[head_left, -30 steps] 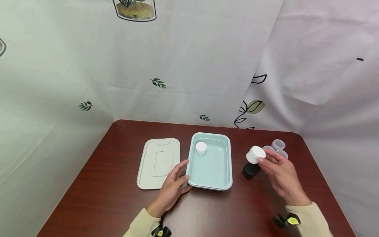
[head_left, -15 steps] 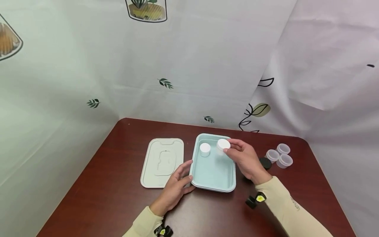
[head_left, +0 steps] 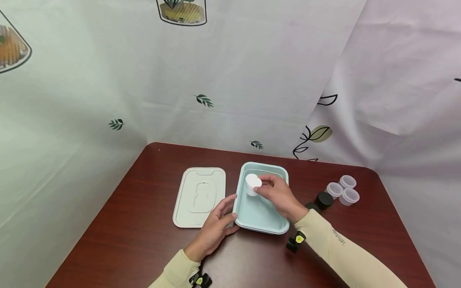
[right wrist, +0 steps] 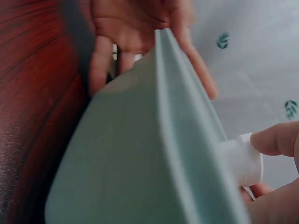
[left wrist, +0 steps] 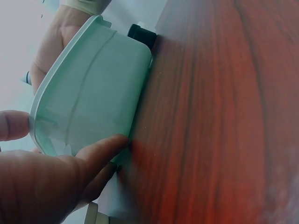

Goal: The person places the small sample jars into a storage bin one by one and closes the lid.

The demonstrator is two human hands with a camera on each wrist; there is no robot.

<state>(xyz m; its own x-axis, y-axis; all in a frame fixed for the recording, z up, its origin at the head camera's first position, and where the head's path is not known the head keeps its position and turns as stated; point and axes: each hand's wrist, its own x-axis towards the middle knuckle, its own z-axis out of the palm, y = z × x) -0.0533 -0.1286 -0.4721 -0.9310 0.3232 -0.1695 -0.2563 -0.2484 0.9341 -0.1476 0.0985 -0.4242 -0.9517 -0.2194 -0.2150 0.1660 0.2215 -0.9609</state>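
My right hand (head_left: 279,196) pinches a small white-lidded jar (head_left: 253,181) inside the pale blue-green plastic container (head_left: 261,216). Another white jar stood at this spot in the container; the held jar and fingers now largely hide it, and I cannot tell whether the held one is on top of it or in front. In the right wrist view, a white jar (right wrist: 245,161) shows past the rim, with the thumb on it. At the container's left side, my left hand (head_left: 216,226) rests with spread fingers touching its rim and outer wall, as the left wrist view shows.
A flat off-white lid (head_left: 199,198) lies left of the container. To the right stand black-lidded jars (head_left: 323,200), one partly behind the sleeve, and beside them three translucent cups (head_left: 348,196). A printed cloth (head_left: 230,72) hangs behind the brown table (head_left: 119,224).
My right hand has carried the white jar leftward from beside the black jars into the container, over to where the other white jar stood. The left hand stays at the container's side.
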